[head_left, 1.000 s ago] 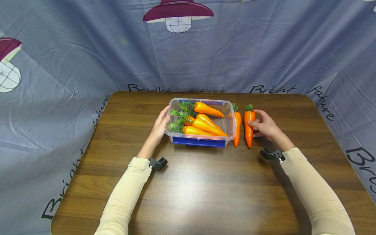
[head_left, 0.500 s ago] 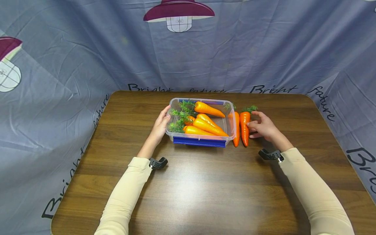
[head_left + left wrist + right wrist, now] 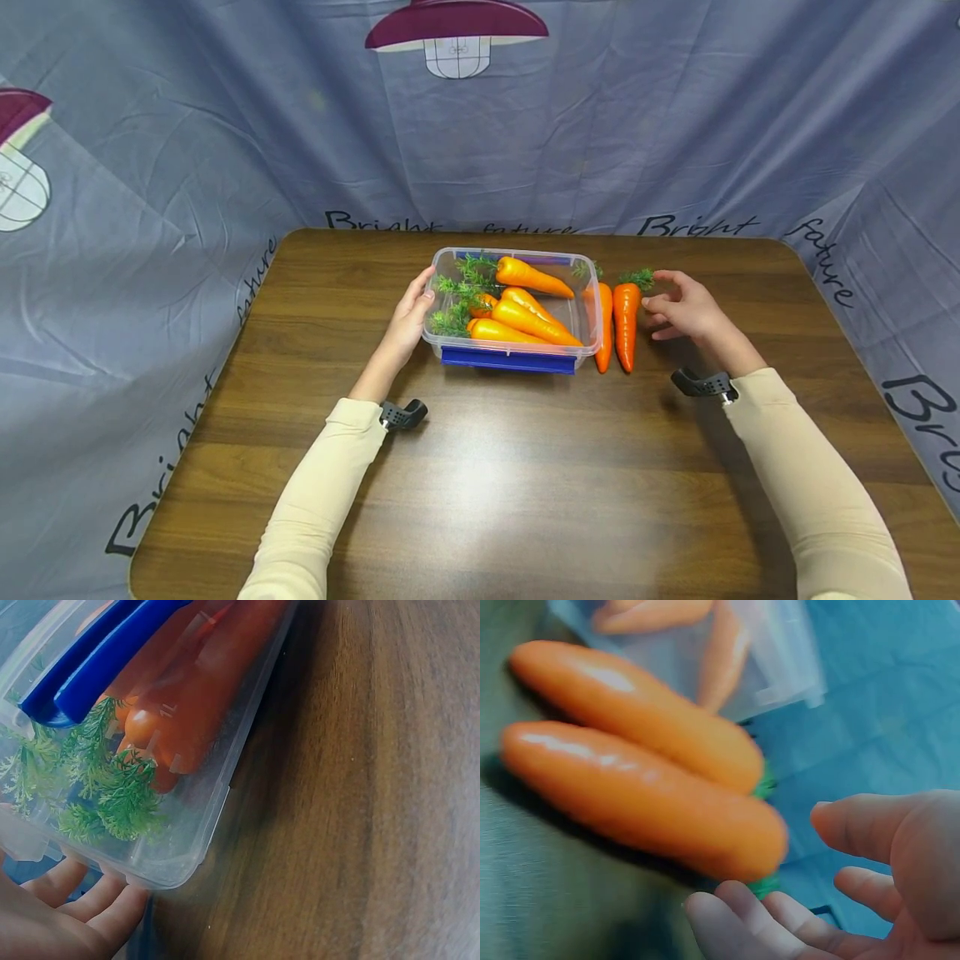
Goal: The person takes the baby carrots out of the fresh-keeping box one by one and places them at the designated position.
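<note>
A clear plastic food container [image 3: 513,351] with blue clips holds several orange toy carrots [image 3: 525,333] with green leafy tops. My left hand [image 3: 408,321] holds its left end; in the left wrist view the fingers [image 3: 112,907] bend against the corner. To the container's right, two deeper orange carrots lie side by side: one carrot [image 3: 604,333] against the container wall, the other carrot [image 3: 626,329] just beside it. My right hand [image 3: 690,312] hovers right of the outer carrot near its leafy top, fingers spread and nothing between them.
The brown wooden table [image 3: 495,483] has a dark wood grain and a rounded back edge. A grey-blue printed curtain [image 3: 600,125] hangs behind and at both sides. Each wrist carries a black camera band [image 3: 405,415].
The outer carrot has shifted left, close beside the other one, pushed by my right hand. That hand has since let go and moved off to the right. My left hand stays put.
</note>
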A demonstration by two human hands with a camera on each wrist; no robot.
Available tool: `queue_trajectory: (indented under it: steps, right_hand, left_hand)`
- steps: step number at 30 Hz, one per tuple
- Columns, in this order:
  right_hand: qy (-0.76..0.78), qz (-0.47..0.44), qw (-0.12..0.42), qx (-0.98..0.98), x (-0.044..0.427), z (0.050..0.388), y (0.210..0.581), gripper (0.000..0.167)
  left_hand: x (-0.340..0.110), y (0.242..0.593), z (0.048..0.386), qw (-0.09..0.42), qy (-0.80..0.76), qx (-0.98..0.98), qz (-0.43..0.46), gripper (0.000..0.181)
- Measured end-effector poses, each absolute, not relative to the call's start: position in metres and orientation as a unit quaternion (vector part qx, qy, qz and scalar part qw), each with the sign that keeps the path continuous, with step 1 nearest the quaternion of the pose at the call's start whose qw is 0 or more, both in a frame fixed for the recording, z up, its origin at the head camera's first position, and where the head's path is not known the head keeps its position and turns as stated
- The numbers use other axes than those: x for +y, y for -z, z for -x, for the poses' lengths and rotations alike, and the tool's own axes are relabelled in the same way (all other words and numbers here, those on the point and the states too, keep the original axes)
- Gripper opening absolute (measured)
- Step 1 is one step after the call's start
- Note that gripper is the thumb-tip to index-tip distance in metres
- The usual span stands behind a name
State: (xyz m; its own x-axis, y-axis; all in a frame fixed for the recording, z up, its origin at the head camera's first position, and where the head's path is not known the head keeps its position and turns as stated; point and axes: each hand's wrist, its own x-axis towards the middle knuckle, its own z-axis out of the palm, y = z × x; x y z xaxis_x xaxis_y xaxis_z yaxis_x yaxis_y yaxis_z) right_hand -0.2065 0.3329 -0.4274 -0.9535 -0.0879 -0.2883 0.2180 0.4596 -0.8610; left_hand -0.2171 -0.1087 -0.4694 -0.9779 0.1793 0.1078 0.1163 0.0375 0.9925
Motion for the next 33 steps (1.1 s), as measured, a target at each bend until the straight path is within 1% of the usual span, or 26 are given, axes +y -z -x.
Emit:
queue_trajectory:
  steps: [4,9,18,22,28,33]
  right_hand:
    - [0.517,-0.015,0.13,0.846,0.329,0.21,0.409,0.07]
    - [0.505,0.021,0.113,0.855,0.312,0.214,0.385,0.064]
    - [0.452,0.096,0.118,0.879,0.26,0.22,0.349,0.057]
    - [0.431,0.151,0.14,0.878,0.237,0.226,0.351,0.054]
    - [0.365,0.227,0.184,0.884,0.21,0.236,0.368,0.056]
    - [0.356,0.26,0.212,0.872,0.194,0.238,0.381,0.055]
  left_hand:
    - [-0.109,0.47,0.218,0.02,-0.688,0.719,-0.101,0.048]
    - [-0.11,0.47,0.218,0.019,-0.687,0.719,-0.103,0.049]
    - [-0.109,0.469,0.217,0.021,-0.693,0.713,-0.102,0.049]
    - [-0.11,0.47,0.217,0.023,-0.692,0.714,-0.1,0.049]
    - [-0.109,0.468,0.216,0.025,-0.689,0.717,-0.102,0.049]
    - [-0.109,0.468,0.215,0.025,-0.689,0.716,-0.104,0.049]
